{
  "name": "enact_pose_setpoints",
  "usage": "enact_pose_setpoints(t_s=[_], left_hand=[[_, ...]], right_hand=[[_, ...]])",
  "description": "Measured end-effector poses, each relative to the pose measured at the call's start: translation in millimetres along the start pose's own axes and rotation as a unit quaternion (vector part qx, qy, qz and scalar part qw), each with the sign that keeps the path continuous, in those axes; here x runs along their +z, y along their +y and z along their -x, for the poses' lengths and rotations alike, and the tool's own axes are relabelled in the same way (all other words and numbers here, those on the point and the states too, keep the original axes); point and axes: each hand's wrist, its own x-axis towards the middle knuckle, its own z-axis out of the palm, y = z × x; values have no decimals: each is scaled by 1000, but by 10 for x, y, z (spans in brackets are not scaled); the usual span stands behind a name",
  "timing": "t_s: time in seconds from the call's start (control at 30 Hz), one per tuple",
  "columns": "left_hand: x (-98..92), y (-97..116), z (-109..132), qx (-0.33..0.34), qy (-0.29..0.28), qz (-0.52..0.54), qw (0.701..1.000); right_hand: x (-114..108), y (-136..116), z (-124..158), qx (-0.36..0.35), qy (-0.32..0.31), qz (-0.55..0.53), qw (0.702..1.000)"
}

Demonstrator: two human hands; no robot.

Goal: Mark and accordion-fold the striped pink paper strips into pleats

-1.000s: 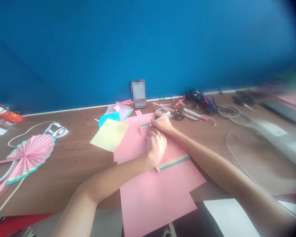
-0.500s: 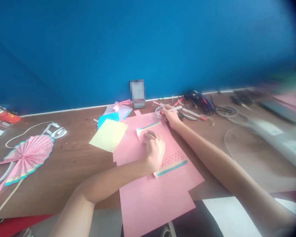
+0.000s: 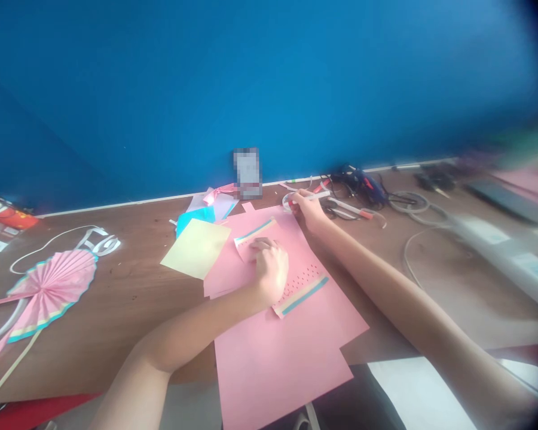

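My left hand [image 3: 272, 269] is closed, its curled fingers resting on a decorated pink paper [image 3: 302, 283] with blue and cream bands at both ends and small dark dots. That paper's upper left corner lifts slightly; the palm hides its middle. Underneath lies a larger pink sheet [image 3: 287, 370], which overhangs the table's front edge. Farther off, my right hand [image 3: 308, 209] is closed around a white marker [image 3: 321, 196], just beyond the large sheet's upper right corner. A pale ring-like loop [image 3: 287, 203] shows beside its fingertips, too blurred to name.
A pleated pink paper fan [image 3: 58, 283] lies at the left near white ribbon [image 3: 105, 243]. Yellow paper [image 3: 196, 248] and blue paper [image 3: 195, 220] overlap by the pink sheet. A blurred phone-like object [image 3: 248, 173] leans on the wall. Cables [image 3: 407, 202] and a power strip [image 3: 497, 245] lie right.
The decorated paper and my left hand have slid a little to the left over the large pink sheet. My right hand keeps its place with the marker.
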Motion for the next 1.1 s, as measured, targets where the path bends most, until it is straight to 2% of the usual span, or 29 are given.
enact_pose_setpoints(t_s=[0.3, 0.47, 0.63, 0.87, 1.1], left_hand=[[-18, 34, -8, 18, 26, 61, 998], [-28, 102, 53, 4, 43, 62, 997], [-43, 102, 26, -6, 23, 82, 996], [-23, 107, 10, -3, 24, 55, 998], [-36, 117, 13, -12, 32, 86, 996]], right_hand=[[319, -45, 299, -24, -92, 67, 993], [413, 29, 381, -97, -117, 175, 973], [429, 101, 396, -159, -122, 228, 953], [442, 98, 457, -141, -137, 236, 952], [448, 74, 471, -146, -133, 244, 950]])
